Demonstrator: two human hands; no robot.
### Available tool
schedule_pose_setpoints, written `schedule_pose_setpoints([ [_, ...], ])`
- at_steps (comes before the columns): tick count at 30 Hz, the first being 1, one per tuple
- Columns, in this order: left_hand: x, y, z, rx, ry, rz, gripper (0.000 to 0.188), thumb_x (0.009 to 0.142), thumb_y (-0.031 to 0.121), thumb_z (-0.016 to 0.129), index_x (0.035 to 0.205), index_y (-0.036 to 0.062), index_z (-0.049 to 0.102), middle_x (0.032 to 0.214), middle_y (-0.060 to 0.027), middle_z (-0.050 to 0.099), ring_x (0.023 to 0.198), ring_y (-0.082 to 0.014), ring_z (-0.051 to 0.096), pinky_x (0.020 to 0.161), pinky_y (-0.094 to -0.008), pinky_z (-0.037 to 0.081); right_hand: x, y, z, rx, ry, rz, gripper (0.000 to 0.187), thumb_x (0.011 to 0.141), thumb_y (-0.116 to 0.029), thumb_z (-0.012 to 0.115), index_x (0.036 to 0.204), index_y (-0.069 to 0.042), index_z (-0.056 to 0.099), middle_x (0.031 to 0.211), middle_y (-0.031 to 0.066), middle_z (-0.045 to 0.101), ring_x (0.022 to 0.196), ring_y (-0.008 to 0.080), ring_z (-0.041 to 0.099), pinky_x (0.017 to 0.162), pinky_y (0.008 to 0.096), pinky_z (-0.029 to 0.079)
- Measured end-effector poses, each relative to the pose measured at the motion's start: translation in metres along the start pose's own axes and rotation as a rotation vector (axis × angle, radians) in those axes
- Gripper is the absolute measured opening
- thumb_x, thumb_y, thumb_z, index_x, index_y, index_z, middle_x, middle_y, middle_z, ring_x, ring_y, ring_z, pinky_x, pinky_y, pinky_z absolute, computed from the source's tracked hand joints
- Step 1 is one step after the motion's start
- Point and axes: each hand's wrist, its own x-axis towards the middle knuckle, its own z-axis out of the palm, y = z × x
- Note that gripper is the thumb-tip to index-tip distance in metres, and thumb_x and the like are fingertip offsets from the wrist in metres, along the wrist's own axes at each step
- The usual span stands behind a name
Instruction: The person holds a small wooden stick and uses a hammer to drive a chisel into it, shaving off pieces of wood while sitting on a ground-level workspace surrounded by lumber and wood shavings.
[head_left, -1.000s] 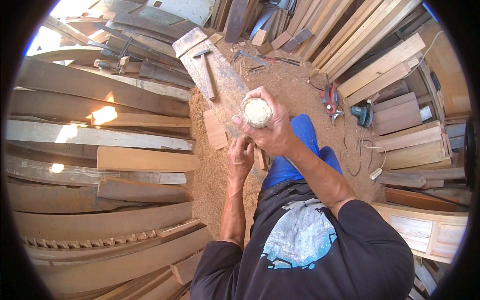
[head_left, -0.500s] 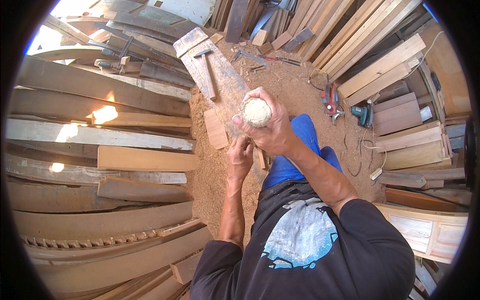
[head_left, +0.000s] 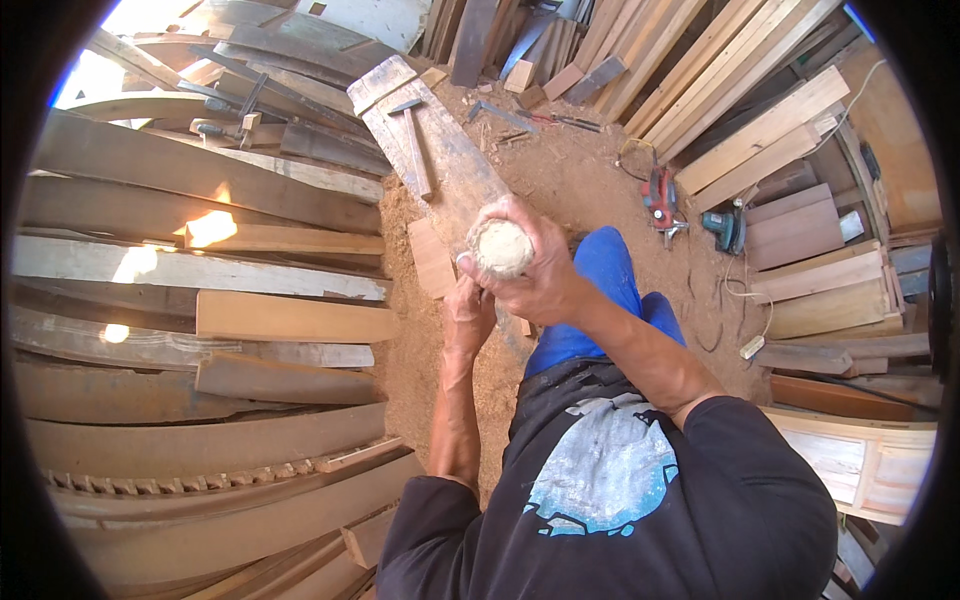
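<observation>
My right hand point(head_left: 545, 268) wraps round the side of a round wooden block point(head_left: 503, 248), whose pale, rough-edged end faces up. Just below and to its left, my left hand point(head_left: 467, 315) is closed with its fingers bent. What those fingers hold, if anything, is hidden under the block and the right hand. Both hands are over the near end of a long, dusty plank point(head_left: 455, 150) that slants away between my legs. A hammer point(head_left: 415, 155) with a wooden handle lies farther up that plank.
A flat wood piece point(head_left: 431, 258) lies left of the plank. Stacked boards point(head_left: 200, 370) fill the left side. On the sawdust-covered floor at right sit a red power tool point(head_left: 660, 200) and a teal power tool point(head_left: 724, 230) with cords. A metal square point(head_left: 500, 115) lies ahead.
My right hand and the round block have come down slightly, nearer to me and a little left. My left hand has shifted slightly left, still closed.
</observation>
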Motion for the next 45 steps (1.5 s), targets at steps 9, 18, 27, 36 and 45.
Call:
schedule_pose_setpoints([
  [9, -0.002, 0.011, -0.016, -0.03, -0.016, -0.066, 0.025, 0.081, -0.005, 0.061, 0.106, 0.0004, 0.063, 0.096, -0.0223, 0.066, 0.088, -0.0399, 0.065, 0.073, -0.0438, 0.052, -0.004, 0.001, 0.008, 0.067, -0.074, -0.019, 0.036, 0.077, -0.012, 0.078, 0.104, -0.004, 0.054, 0.083, 0.0069, 0.058, 0.074, 0.0149, 0.059, 0.069, 0.0298, 0.047],
  [18, 0.001, 0.022, -0.014, -0.06, 0.077, -0.05, 0.031, 0.083, -0.005, 0.055, 0.112, 0.0029, 0.062, 0.096, -0.0209, 0.068, 0.087, -0.0361, 0.068, 0.071, -0.0418, 0.054, 0.005, -0.011, 0.013, 0.101, -0.032, -0.157, 0.035, 0.079, -0.014, 0.074, 0.103, -0.002, 0.052, 0.076, 0.0094, 0.056, 0.068, 0.0191, 0.057, 0.066, 0.033, 0.046],
  [27, 0.004, -0.001, -0.001, 0.076, 0.037, -0.02, 0.023, 0.081, -0.006, 0.059, 0.103, 0.0005, 0.063, 0.088, -0.0211, 0.068, 0.082, -0.0368, 0.067, 0.071, -0.0411, 0.053, 0.013, 0.008, 0.007, 0.039, -0.096, -0.048, 0.036, 0.08, -0.013, 0.074, 0.106, -0.002, 0.051, 0.078, 0.01, 0.057, 0.07, 0.0185, 0.057, 0.067, 0.0332, 0.047],
  [36, 0.007, 0.004, -0.006, -0.002, 0.066, -0.111, 0.013, 0.081, -0.004, 0.063, 0.094, -0.0023, 0.063, 0.085, -0.0198, 0.066, 0.078, -0.0349, 0.067, 0.068, -0.0402, 0.052, 0.017, 0.002, 0.001, 0.109, -0.041, 0.1, 0.033, 0.08, -0.014, 0.074, 0.103, -0.004, 0.052, 0.077, 0.0077, 0.055, 0.07, 0.0144, 0.053, 0.066, 0.0318, 0.045],
  [45, 0.01, 0.001, 0.0, -0.005, 0.089, -0.031, 0.021, 0.081, -0.006, 0.06, 0.101, -0.001, 0.062, 0.09, -0.0201, 0.066, 0.084, -0.0349, 0.067, 0.07, -0.0414, 0.054, 0.015, 0.007, 0.004, 0.068, -0.082, 0.069, 0.034, 0.08, -0.012, 0.076, 0.104, -0.002, 0.054, 0.074, 0.0029, 0.058, 0.067, 0.0085, 0.055, 0.061, 0.0281, 0.046],
])
